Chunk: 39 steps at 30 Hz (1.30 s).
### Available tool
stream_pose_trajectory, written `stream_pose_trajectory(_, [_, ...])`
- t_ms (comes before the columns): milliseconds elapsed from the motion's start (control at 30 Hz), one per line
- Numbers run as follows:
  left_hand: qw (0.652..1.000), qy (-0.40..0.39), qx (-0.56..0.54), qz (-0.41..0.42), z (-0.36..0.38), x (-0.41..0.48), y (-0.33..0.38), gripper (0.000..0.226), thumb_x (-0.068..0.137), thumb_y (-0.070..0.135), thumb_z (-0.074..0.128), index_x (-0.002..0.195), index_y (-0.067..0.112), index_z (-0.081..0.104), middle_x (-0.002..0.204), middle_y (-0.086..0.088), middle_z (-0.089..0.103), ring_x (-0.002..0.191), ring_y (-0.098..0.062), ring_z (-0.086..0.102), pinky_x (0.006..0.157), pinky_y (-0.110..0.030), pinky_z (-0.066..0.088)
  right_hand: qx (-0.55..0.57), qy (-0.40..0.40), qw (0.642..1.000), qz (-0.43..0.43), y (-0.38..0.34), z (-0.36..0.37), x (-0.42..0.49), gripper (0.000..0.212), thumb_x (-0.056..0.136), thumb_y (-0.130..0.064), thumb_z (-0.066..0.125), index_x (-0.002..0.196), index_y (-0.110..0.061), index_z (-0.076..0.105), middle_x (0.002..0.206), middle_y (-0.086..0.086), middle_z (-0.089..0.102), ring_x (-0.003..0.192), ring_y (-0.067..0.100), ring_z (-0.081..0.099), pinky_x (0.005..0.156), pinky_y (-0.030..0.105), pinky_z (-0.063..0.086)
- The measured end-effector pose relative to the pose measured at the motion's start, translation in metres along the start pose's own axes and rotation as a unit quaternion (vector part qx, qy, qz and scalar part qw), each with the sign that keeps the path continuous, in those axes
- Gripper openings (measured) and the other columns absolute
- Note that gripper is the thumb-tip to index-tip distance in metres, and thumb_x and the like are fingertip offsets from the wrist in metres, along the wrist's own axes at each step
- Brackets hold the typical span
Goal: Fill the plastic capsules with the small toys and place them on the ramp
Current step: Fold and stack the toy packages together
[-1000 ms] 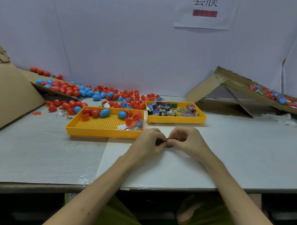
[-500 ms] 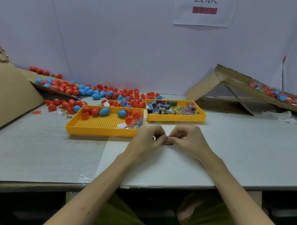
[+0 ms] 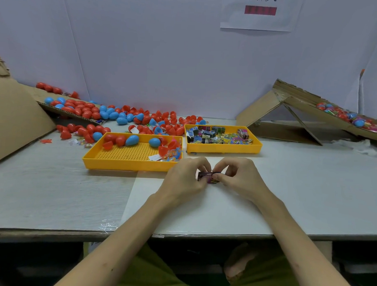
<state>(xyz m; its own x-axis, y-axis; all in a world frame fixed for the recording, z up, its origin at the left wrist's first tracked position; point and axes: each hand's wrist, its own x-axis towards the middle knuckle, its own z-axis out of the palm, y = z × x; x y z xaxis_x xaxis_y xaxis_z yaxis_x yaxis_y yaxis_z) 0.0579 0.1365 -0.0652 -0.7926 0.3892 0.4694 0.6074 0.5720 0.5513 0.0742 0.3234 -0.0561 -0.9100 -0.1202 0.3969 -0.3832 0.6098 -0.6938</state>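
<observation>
- Purple toy packet [image 3: 207, 176] pinched between left hand [image 3: 184, 178] and right hand [image 3: 241, 177], low over the table [image 3: 310, 191], near the capsule tray [image 3: 126, 165].
- Shows more face than a second ago: likely being folded; capsule filling not begun.

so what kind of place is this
Most likely a hand-packing workbench, perhaps in a small workshop: loose capsules heaped at the back, a left tray of capsule halves, a right tray of toys, a cardboard ramp carrying filled ones. The left hand and right hand pinch a toy.
</observation>
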Motion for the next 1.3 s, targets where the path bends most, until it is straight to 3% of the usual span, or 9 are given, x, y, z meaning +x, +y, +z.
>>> stream_pose_trajectory(100, [1.0, -0.009, -0.03, -0.003, -0.0001, 0.0013, -0.0011, 0.016, 0.084, 0.006, 0.07, 0.097, 0.016, 0.07, 0.088, -0.001, 0.072, 0.066, -0.007, 0.058, 0.061, -0.014, 0.043, 0.031, -0.009, 0.999, 0.008, 0.0004, 0.0002, -0.0001, 0.019, 0.076, -0.008, 0.081, 0.079, -0.026, 0.073, 0.072, -0.01, 0.07, 0.055, 0.016, 0.064, 0.053, 0.015, 0.042])
stream_pose_trajectory(167, [0.999, -0.01, -0.034, -0.005, 0.0005, 0.0012, -0.0008, 0.017, 0.084, 0.004, 0.069, 0.098, 0.014, 0.07, 0.088, -0.002, 0.072, 0.068, -0.013, 0.06, 0.061, -0.014, 0.045, 0.03, -0.022, 0.999, 0.015, 0.0013, 0.0013, 0.0003, 0.018, 0.074, -0.014, 0.085, 0.085, -0.023, 0.075, 0.08, -0.004, 0.072, 0.055, 0.011, 0.061, 0.056, 0.014, 0.042])
stream_pose_trajectory(367, [0.999, -0.007, -0.045, 0.005, 0.0005, 0.0012, -0.0019, 0.016, 0.083, 0.003, 0.071, 0.095, 0.012, 0.068, 0.083, 0.0, 0.068, 0.065, -0.008, 0.058, 0.06, -0.01, 0.041, 0.021, -0.038, 0.999, 0.011, 0.0047, 0.0035, 0.001, 0.02, 0.075, -0.008, 0.083, 0.09, -0.02, 0.077, 0.073, -0.006, 0.071, 0.06, 0.008, 0.06, 0.062, 0.016, 0.045])
stream_pose_trajectory(567, [1.0, -0.007, -0.027, 0.001, 0.0015, 0.002, -0.0016, 0.019, 0.085, 0.003, 0.069, 0.103, 0.01, 0.067, 0.088, -0.001, 0.069, 0.072, -0.014, 0.061, 0.063, -0.011, 0.045, 0.008, -0.013, 1.0, 0.004, 0.0046, 0.0051, 0.002, 0.016, 0.076, -0.011, 0.083, 0.079, -0.024, 0.076, 0.066, -0.012, 0.069, 0.057, 0.003, 0.057, 0.058, 0.013, 0.041])
stream_pose_trajectory(833, [1.0, -0.015, -0.004, 0.003, 0.0011, 0.0031, 0.0, 0.011, 0.089, 0.008, 0.068, 0.095, 0.009, 0.076, 0.084, -0.003, 0.072, 0.075, -0.018, 0.062, 0.069, -0.029, 0.05, -0.006, -0.013, 1.0, 0.005, 0.0022, 0.0057, 0.001, 0.016, 0.077, -0.007, 0.08, 0.079, -0.021, 0.075, 0.068, -0.006, 0.067, 0.057, 0.004, 0.054, 0.057, 0.014, 0.041])
stream_pose_trajectory(967, [1.0, 0.002, -0.019, 0.01, 0.0012, 0.0026, 0.0005, 0.009, 0.088, 0.009, 0.069, 0.094, 0.011, 0.076, 0.081, 0.0, 0.071, 0.072, -0.015, 0.062, 0.066, -0.021, 0.048, 0.0, 0.009, 1.0, -0.001, 0.0027, 0.0052, 0.001, 0.014, 0.076, -0.006, 0.079, 0.08, -0.019, 0.076, 0.068, -0.007, 0.067, 0.058, 0.003, 0.055, 0.057, 0.012, 0.04])
stream_pose_trajectory(1167, [1.0, -0.006, -0.02, 0.0, 0.002, 0.0038, -0.0003, 0.013, 0.086, 0.008, 0.069, 0.095, 0.013, 0.078, 0.082, 0.002, 0.073, 0.069, -0.007, 0.058, 0.065, -0.018, 0.046, 0.005, -0.028, 1.0, 0.007, 0.0019, 0.0047, -0.0002, 0.01, 0.078, -0.011, 0.081, 0.082, -0.018, 0.075, 0.069, -0.006, 0.067, 0.057, 0.004, 0.053, 0.057, 0.015, 0.04])
stream_pose_trajectory(1233, [1.0, -0.003, -0.016, 0.0, 0.0016, 0.0038, -0.0003, 0.014, 0.085, 0.008, 0.069, 0.094, 0.013, 0.078, 0.079, 0.005, 0.07, 0.067, -0.003, 0.056, 0.063, -0.012, 0.042, 0.013, 0.016, 1.0, 0.001, 0.0006, 0.002, 0.0011, 0.005, 0.082, -0.015, 0.079, 0.084, -0.018, 0.075, 0.074, -0.005, 0.069, 0.058, 0.002, 0.054, 0.057, 0.011, 0.039])
stream_pose_trajectory(1300, [1.0, -0.007, -0.007, -0.004, 0.001, 0.0034, -0.0004, 0.015, 0.086, 0.009, 0.069, 0.097, 0.014, 0.078, 0.079, 0.008, 0.067, 0.068, -0.002, 0.056, 0.063, -0.008, 0.042, 0.0, 0.13, 0.991, 0.006, 0.0028, -0.0028, 0.0049, 0.008, 0.089, -0.011, 0.07, 0.085, -0.017, 0.075, 0.081, -0.008, 0.07, 0.064, -0.001, 0.056, 0.059, 0.008, 0.039])
